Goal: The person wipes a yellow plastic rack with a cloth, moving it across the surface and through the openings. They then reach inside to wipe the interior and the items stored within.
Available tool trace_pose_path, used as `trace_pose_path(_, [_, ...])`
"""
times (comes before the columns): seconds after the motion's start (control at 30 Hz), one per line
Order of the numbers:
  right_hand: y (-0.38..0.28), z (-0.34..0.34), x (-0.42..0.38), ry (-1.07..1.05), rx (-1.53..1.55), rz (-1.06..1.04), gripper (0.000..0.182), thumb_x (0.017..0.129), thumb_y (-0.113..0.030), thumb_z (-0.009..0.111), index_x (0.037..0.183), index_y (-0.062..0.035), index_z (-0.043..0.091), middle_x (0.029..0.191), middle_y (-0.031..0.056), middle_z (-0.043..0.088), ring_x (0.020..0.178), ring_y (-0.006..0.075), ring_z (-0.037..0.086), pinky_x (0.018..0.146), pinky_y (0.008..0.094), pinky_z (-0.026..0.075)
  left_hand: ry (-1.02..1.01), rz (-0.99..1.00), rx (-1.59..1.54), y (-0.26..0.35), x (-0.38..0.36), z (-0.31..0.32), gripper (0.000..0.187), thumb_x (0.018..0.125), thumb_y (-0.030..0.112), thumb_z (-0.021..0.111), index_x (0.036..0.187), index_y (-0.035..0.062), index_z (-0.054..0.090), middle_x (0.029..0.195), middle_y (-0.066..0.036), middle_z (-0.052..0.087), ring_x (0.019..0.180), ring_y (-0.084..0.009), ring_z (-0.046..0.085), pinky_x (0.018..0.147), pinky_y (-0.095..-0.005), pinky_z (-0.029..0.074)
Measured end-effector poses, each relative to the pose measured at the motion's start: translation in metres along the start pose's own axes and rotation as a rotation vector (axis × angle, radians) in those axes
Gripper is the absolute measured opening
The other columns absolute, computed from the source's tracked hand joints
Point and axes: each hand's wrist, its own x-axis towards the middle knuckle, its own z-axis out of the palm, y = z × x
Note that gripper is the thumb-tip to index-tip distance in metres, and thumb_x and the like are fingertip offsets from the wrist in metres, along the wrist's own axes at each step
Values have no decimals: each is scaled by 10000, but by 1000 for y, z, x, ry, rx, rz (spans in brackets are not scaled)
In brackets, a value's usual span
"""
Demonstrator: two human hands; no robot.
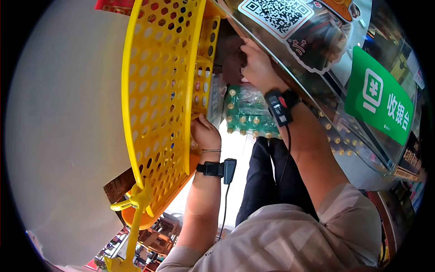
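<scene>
My right hand (259, 64) is closed on a dark brown cloth (233, 59), which hangs between the yellow rack and the glass counter. Lower down, my left hand (206, 135) is at the side of the yellow perforated plastic rack (156, 86). Its thumb points up along the rack's edge, while the other fingers are hidden behind it. Just below my right hand, green shrink-wrapped bottles (248, 111) with gold caps stand on the floor. Each wrist wears a black strap with a small cabled device.
A glass counter (317, 86) rises at the right, carrying a QR-code sticker (276, 16) and a green sign (379, 97). More capped bottles (340, 140) show through its glass. A pale wall (68, 127) fills the left, and a yellow stand arm (133, 231) juts out below the rack.
</scene>
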Motion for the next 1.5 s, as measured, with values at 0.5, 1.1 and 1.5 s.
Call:
trace_pose_path(0.5, [-124, -39, -105, -115, 1303, 841, 379, 919, -260, 587, 1231, -45, 572, 1266, 137, 587, 1187, 305, 544, 1039, 479, 412, 73, 93, -52, -3, 2, 4, 315, 1001, 198, 465, 1111, -97, 481, 1067, -324, 536, 1009, -490, 507, 869, -473, 423])
trace_pose_path(1.1, [-68, 49, 18, 162, -627, -123, 230, 859, -134, 610, 1020, 24, 568, 953, 247, 611, 806, 386, 569, 760, 427, 461, 4, 39, -68, 5, 1, -4, 319, 999, 169, 458, 1130, -120, 489, 1065, -331, 539, 997, -480, 514, 868, -486, 416])
trace_pose_path(1.5, [-64, 69, 59, -299, -1481, -159, 427, 826, -121, 558, 1197, 90, 551, 1251, 225, 522, 973, 335, 580, 822, 422, 488, -20, 11, -37, 6, -2, -5, 317, 997, 179, 469, 1108, -117, 481, 1043, -332, 564, 976, -482, 540, 845, -468, 438])
